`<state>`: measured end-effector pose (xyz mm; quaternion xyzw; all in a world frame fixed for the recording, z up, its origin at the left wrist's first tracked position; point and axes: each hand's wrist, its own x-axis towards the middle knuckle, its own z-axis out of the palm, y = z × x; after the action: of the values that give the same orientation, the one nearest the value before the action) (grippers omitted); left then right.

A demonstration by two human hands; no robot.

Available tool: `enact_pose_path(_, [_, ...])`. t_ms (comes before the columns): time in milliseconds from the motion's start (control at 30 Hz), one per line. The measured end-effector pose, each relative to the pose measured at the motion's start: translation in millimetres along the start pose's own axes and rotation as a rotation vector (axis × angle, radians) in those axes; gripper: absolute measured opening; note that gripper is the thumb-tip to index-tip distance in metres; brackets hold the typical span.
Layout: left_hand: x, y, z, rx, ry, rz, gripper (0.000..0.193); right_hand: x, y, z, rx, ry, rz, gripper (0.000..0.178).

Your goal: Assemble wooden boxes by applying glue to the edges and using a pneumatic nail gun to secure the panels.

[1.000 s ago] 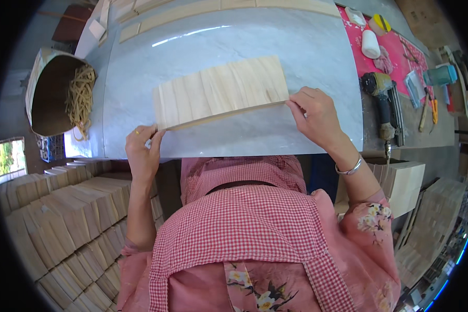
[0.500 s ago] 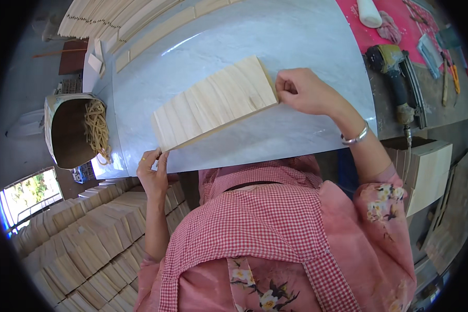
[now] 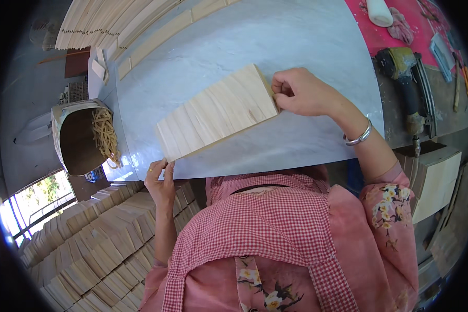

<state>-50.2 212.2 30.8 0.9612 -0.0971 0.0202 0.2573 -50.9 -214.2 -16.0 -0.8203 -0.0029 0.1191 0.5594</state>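
A pale wooden box-like panel point(image 3: 218, 113) with visible grain lies slanted on the smooth grey-white tabletop point(image 3: 317, 145). Its left end is nearer to me than its right end. My left hand point(image 3: 161, 179) pinches the near left corner between thumb and fingers, at the table's front edge. At the opposite end, my right hand point(image 3: 301, 92), wearing a silver bangle, has its fingers curled against the panel's right edge. What the right fingertips press on is partly hidden behind the curled hand.
A nail gun point(image 3: 405, 83) with a hose lies on the right. Beyond it are a white bottle point(image 3: 379, 13) and a pink cloth. Long wooden strips point(image 3: 104, 21) are piled at the far left, above an open container point(image 3: 78, 140) with rubber bands. Stacked wooden pieces point(image 3: 104, 234) stand lower left.
The whole view has shifted slightly, so everything sits a little lower and further right. Both hands keep their places at the two ends of the wooden panel.
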Motion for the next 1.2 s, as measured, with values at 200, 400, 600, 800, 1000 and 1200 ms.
enact_pose_path(200, [-1, -2, 1, -0.018, -0.004, -0.039, 0.011, 9, -22, 3, -0.747, -0.059, 0.036, 0.013])
enact_pose_path(400, [-2, -6, -1, 0.035, 0.006, -0.012, 0.015, 27, -8, -17, -0.080, 0.123, -0.070, 0.014])
enact_pose_path(600, [0, -4, -4, 0.058, -0.021, -0.004, 0.014, 54, -5, -6, -0.241, 0.083, -0.038, 0.016])
enact_pose_path(800, [6, 46, -23, 0.265, -0.116, -0.173, 0.026, 29, -12, 1, -0.223, 0.458, -0.134, 0.011])
enact_pose_path(1000, [59, 124, 29, 0.101, -0.141, 0.590, 0.046, 0, -37, 52, -0.277, 0.735, -0.189, 0.011])
enact_pose_path(1200, [89, 141, 89, 0.064, -0.220, 0.715, 0.049, 2, -35, 74, -0.341, 0.795, -0.137, 0.010])
